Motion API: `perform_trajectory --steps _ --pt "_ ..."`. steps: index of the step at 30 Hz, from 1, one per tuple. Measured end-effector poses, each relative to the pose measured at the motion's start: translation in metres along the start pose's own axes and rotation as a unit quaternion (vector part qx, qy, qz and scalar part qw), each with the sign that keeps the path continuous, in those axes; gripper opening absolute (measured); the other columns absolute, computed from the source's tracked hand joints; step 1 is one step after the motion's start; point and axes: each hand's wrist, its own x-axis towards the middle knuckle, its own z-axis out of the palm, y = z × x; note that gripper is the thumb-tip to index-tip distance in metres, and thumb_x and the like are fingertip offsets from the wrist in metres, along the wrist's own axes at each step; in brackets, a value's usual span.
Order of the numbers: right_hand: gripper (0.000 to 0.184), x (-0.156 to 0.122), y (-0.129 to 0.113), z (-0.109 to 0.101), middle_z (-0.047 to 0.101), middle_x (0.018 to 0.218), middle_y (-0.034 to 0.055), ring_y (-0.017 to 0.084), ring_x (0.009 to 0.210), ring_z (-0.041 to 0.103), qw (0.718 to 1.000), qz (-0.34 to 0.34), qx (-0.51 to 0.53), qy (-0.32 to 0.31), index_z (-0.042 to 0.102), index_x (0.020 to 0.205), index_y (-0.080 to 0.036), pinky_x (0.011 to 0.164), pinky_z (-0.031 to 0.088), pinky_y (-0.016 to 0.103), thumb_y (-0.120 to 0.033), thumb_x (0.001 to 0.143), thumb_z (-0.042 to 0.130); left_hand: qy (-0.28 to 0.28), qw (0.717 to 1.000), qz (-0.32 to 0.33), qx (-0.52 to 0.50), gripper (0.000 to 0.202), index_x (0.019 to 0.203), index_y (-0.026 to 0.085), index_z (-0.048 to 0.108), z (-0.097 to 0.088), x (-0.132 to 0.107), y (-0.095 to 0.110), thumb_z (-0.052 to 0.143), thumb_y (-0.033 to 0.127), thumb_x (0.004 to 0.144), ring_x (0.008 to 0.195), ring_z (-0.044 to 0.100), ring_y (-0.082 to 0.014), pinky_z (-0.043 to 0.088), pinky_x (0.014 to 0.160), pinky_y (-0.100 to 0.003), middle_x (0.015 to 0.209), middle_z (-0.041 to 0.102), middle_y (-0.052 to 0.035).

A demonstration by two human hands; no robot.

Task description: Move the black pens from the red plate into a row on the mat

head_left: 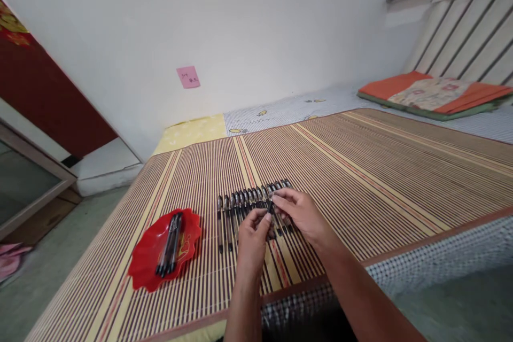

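A row of several black pens (240, 204) lies side by side on a striped bamboo mat (360, 171) that covers a bed. My left hand (251, 238) and my right hand (301, 215) meet just above the right end of the row, both pinching one small dark pen (271, 207) between their fingertips. A red scalloped plate (150, 256) sits to the left on the mat, with several more black pens (170, 243) lying in it.
An orange and floral folded cushion (433, 93) lies at the far right by a slatted headboard (468, 32). A pink sticky note (188, 77) hangs on the white wall. The bed's front edge (441, 256) runs near my arms; green floor lies left.
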Motion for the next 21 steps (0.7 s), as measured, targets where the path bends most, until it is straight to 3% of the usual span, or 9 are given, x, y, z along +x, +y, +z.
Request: perform_trajectory --steps 4,7,10,13,17,19,21 --pt "0.026 0.003 0.005 0.003 0.060 0.063 -0.0022 0.011 0.056 0.051 1.000 -0.017 0.015 0.016 0.069 0.081 -0.017 0.053 0.040 0.024 -0.042 0.075 0.072 0.023 1.000 0.018 0.000 0.031 0.089 0.018 0.061 0.002 0.001 -0.001 0.078 0.037 0.071 0.061 0.054 -0.0114 0.043 0.061 -0.023 0.070 0.060 0.0029" --pt "0.023 0.003 0.006 0.001 0.059 0.064 -0.0020 0.011 0.057 0.051 1.000 -0.021 0.023 0.004 0.070 0.081 -0.018 0.054 0.039 0.024 -0.040 0.075 0.072 0.049 0.997 0.037 0.038 0.029 0.082 0.020 0.055 0.003 -0.001 0.001 0.078 0.033 0.072 0.058 0.054 -0.0111 0.042 0.057 -0.022 0.066 0.057 0.0051" --pt "0.024 0.003 0.005 -0.002 0.059 0.064 -0.0026 0.010 0.057 0.050 0.999 -0.015 0.039 -0.012 0.072 0.083 -0.018 0.054 0.038 0.024 -0.040 0.075 0.073 0.006 0.996 0.043 0.072 0.024 0.077 0.020 0.055 0.002 -0.003 0.002 0.066 0.039 0.084 0.051 0.050 -0.0109 0.038 0.051 -0.022 0.058 0.051 0.0058" --pt "0.025 0.004 0.004 -0.006 0.057 0.061 -0.0032 0.010 0.055 0.049 0.998 -0.015 0.052 -0.024 0.072 0.083 -0.018 0.053 0.037 0.024 -0.041 0.074 0.073 -0.042 0.996 0.040 0.068 0.032 0.075 0.018 0.059 0.003 -0.003 0.001 0.055 0.045 0.092 0.058 0.053 -0.0121 0.041 0.058 -0.023 0.061 0.055 0.0025" --pt "0.024 0.004 0.006 -0.009 0.056 0.060 -0.0040 0.009 0.053 0.047 0.998 -0.013 0.047 -0.026 0.070 0.081 -0.018 0.052 0.036 0.024 -0.041 0.074 0.072 -0.011 0.999 0.020 0.031 0.026 0.087 0.019 0.059 0.007 -0.004 -0.001 0.072 0.040 0.080 0.059 0.053 -0.0115 0.043 0.057 -0.022 0.069 0.059 0.0034" --pt "0.024 0.004 0.007 -0.010 0.054 0.058 -0.0046 0.009 0.052 0.045 0.999 -0.014 0.042 -0.026 0.070 0.081 -0.018 0.052 0.035 0.023 -0.041 0.075 0.072 0.002 0.999 0.019 0.031 0.029 0.080 0.020 0.054 0.007 -0.004 -0.001 0.076 0.039 0.076 0.053 0.050 -0.0102 0.040 0.053 -0.021 0.063 0.055 0.0058" --pt "0.024 0.004 0.007 -0.010 0.054 0.058 -0.0046 0.009 0.052 0.045 0.999 -0.011 0.040 -0.027 0.070 0.081 -0.018 0.052 0.035 0.023 -0.041 0.075 0.072 -0.016 0.999 0.008 0.039 0.030 0.074 0.019 0.054 0.006 -0.004 -0.002 0.070 0.043 0.082 0.051 0.049 -0.0096 0.038 0.051 -0.021 0.059 0.053 0.0056"
